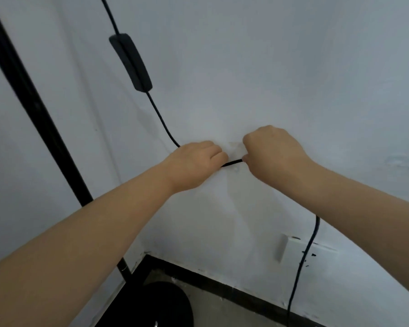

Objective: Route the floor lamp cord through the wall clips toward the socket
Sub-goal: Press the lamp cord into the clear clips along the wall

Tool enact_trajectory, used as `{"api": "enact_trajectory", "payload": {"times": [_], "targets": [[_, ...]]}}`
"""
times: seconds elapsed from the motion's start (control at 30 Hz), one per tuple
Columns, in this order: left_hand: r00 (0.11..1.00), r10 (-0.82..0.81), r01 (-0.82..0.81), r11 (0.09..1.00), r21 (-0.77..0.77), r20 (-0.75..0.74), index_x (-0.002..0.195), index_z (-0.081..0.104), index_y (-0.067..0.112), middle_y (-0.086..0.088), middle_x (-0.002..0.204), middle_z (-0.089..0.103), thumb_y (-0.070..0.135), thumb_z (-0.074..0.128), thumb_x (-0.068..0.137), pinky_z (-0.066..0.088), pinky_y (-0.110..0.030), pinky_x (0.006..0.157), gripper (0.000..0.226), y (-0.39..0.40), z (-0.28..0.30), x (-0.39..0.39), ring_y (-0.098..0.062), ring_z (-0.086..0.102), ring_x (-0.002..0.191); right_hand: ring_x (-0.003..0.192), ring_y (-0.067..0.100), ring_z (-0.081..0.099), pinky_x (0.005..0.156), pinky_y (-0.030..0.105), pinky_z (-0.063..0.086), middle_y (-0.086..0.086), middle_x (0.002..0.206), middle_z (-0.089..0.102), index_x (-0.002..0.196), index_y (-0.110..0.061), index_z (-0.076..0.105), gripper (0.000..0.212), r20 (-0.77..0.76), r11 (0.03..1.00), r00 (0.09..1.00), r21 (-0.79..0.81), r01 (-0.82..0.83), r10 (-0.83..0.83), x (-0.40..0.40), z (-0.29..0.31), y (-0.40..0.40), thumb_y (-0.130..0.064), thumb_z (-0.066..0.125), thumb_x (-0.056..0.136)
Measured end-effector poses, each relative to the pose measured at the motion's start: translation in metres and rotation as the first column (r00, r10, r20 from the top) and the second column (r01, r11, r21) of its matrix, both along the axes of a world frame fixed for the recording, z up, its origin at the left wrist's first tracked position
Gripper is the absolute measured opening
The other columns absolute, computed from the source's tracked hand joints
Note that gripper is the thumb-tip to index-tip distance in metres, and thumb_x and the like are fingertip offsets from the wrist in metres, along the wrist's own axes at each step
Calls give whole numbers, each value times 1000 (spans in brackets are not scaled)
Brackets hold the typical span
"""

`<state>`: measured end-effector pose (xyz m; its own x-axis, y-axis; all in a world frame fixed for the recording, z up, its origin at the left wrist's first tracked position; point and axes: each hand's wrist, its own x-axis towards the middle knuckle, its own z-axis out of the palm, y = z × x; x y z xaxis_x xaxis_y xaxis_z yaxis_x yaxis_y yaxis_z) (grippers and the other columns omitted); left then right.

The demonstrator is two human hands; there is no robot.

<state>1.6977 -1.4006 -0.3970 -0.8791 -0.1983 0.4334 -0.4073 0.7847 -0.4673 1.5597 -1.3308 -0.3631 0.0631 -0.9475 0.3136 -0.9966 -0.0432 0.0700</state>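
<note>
Both hands' fingers [219,155] pinch the cord [232,163] taut between them.

Home room: floor lamp [33,109], socket [302,252]

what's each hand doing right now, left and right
Left hand: closed on the cord, against the wall.
Right hand: closed, pinching the same cord beside the clip.

Your fingers [222,156] meet at a clear clip [235,149] on bare wall [269,67], open above and to their right. Left of them, the cord [162,119] and its switch [130,62] hang; further left stands the lamp pole [33,107]. Below right, cord crosses the socket [300,252].
</note>
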Motion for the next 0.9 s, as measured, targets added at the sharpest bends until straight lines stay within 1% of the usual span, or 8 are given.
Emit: {"api": "enact_trajectory", "payload": {"times": [0.1,0.23,0.33,0.47,0.57,0.63,0.7,0.9], "targets": [[997,9,-9,1000,0,78,66,67,-4,-17,53,65,-9,85,49,49,-21,35,25,-1,8,0,-25,64,47,68,26,40,57,30,33,5,63,33,86,1,56,7,-46,1000,999,-13,-11,10,-5,6,5,-1,49,85],[991,36,-25,996,-86,130,61,68,4,-8,49,65,-4,87,42,45,-16,35,28,2,9,-7,-20,62,43,57,20,32,47,29,27,1,60,20,56,-6,35,32,-18,999,999,-21,-28,28,-19,1,13,1,46,85],[992,39,-12,977,-213,123,57,64,9,-5,49,62,-9,74,45,45,-17,42,23,5,4,-11,-19,58,44,65,26,42,59,31,34,4,66,32,76,3,55,17,117,999,993,-27,-31,34,-34,-15,20,-3,44,87],[988,100,-67,963,-263,117,56,64,13,-1,50,62,-3,80,43,48,-17,48,26,11,-3,-21,-18,58,46,82,33,55,70,32,41,15,85,56,94,-1,64,26,328,999,944,-25,-42,48,-55,-38,37,-13,41,90],[985,139,-119,976,-182,99,55,63,10,-4,51,62,-4,82,38,48,-18,50,29,13,-6,-28,-20,59,46,53,14,55,48,14,37,8,65,58,85,-3,68,24,608,995,794,81,-63,1,-74,-53,48,-14,47,88],[978,190,-175,971,-163,83,55,62,8,-6,52,63,-5,80,37,48,-20,49,28,17,-7,-31,-22,60,47,29,6,43,30,10,29,0,51,58,73,-9,69,21,879,964,454,231,-135,-147,-86,-61,54,-10,53,86],[968,239,-225,961,-160,80,56,62,6,-8,54,63,-2,80,38,48,-21,48,27,22,-8,-34,-23,61,48,26,7,39,29,12,28,-2,42,57,68,-12,68,22,929,914,220,345,-214,-299,-94,-73,54,-8,54,85],[965,259,-248,956,-158,51,61,64,1,-13,60,67,5,67,61,49,-29,48,5,35,-15,-33,-27,62,53,35,10,42,40,16,40,-2,40,49,66,-10,64,27,867,828,234,493,-267,-441,-97,-103,53,-20,53,88]]}}
